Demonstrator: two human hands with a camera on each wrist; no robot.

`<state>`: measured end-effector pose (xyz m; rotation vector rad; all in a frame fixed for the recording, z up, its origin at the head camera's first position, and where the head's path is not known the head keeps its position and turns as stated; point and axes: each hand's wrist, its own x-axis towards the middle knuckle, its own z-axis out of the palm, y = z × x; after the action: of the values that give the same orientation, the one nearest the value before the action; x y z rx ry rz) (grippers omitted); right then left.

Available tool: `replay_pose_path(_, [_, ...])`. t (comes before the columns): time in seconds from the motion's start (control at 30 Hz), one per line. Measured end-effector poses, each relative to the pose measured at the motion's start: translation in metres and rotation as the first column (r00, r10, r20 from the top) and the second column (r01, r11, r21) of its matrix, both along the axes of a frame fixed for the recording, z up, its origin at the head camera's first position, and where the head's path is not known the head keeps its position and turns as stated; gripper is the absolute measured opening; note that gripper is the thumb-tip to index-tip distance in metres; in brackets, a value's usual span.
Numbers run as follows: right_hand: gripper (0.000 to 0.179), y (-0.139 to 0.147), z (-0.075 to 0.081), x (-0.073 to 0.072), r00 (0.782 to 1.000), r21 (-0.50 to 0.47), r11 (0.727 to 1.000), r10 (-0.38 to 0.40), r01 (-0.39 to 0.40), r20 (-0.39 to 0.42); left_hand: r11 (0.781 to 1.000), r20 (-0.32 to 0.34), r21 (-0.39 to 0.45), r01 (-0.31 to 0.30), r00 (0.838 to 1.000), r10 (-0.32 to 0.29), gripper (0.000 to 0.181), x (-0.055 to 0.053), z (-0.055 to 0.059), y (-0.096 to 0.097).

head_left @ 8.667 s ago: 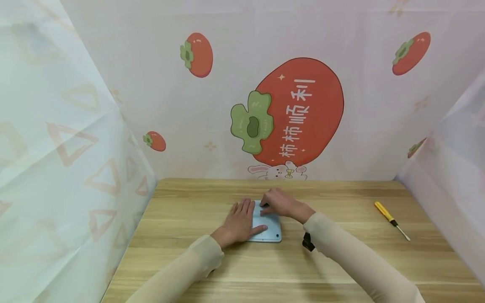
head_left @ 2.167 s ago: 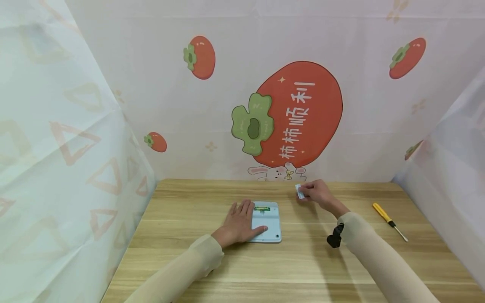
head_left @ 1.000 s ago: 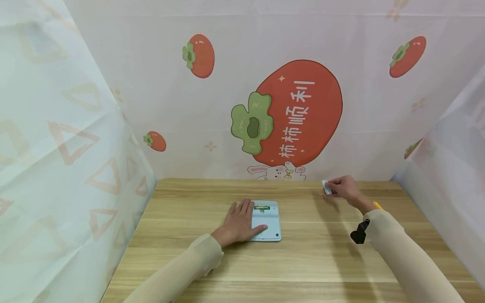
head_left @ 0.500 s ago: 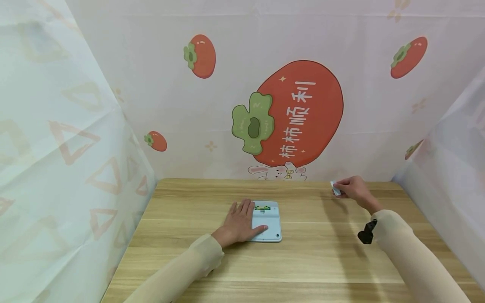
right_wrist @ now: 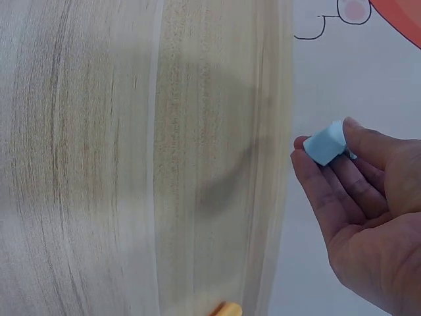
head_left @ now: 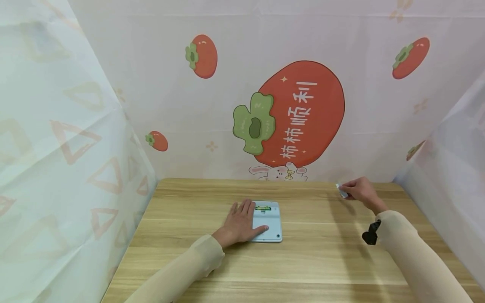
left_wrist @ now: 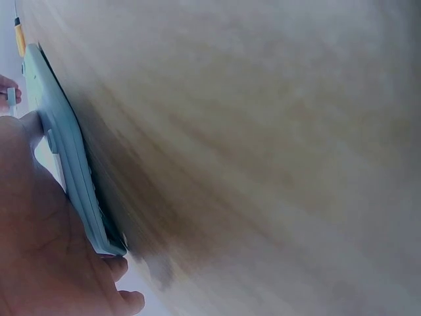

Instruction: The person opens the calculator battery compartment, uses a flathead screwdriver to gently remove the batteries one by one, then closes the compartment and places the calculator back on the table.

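A flat light-blue device with rounded corners lies on the table, its slot uncovered near the far edge. A green-and-yellow battery shows in that slot. My left hand rests spread over the device's left side, thumb stretched across it; the left wrist view shows the device's thick edge beside the palm. Off to the right, near the table's back edge, my right hand pinches a small light-blue battery cover between thumb and fingers, above the wood.
A yellow-handled screwdriver lies on the table's right side; the right forearm hides it in the head view, and its handle end peeks into the right wrist view. Printed white sheets wall the wooden table.
The cover came off the device, uncovering the slot, and my right hand has carried it rightward, slowing lately. My left hand has stayed on the device.
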<state>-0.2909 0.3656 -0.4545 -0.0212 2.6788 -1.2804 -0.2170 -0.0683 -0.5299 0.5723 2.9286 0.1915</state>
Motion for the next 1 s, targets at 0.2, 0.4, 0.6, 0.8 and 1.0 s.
replay_pose_path(0.2, [0.04,0.002,-0.002,0.003,0.999,0.057,0.998,-0.013,0.015,-0.034,1.0,-0.003,0.006,-0.003,1.0,0.003,0.102,0.002,0.001,0.0])
replay_pose_path(0.4, [0.038,0.003,-0.007,0.004,0.996,0.135,0.99,-0.025,0.037,-0.09,1.0,-0.007,0.009,-0.001,1.0,0.001,0.101,0.0,0.001,0.001])
replay_pose_path(0.6, [0.032,0.004,-0.017,0.0,0.981,0.258,0.965,0.011,0.04,-0.194,1.0,0.013,-0.007,-0.007,1.0,0.007,0.103,-0.002,0.0,0.001])
replay_pose_path(0.8, [0.027,0.003,-0.026,-0.001,0.966,0.345,0.937,0.042,0.051,-0.256,1.0,0.003,0.004,-0.007,1.0,0.007,0.104,-0.001,-0.004,0.0])
replay_pose_path(1.0, [0.026,0.004,-0.035,-0.003,0.952,0.392,0.917,0.053,0.074,-0.302,1.0,0.005,0.003,-0.007,1.0,0.007,0.104,-0.002,-0.006,0.0])
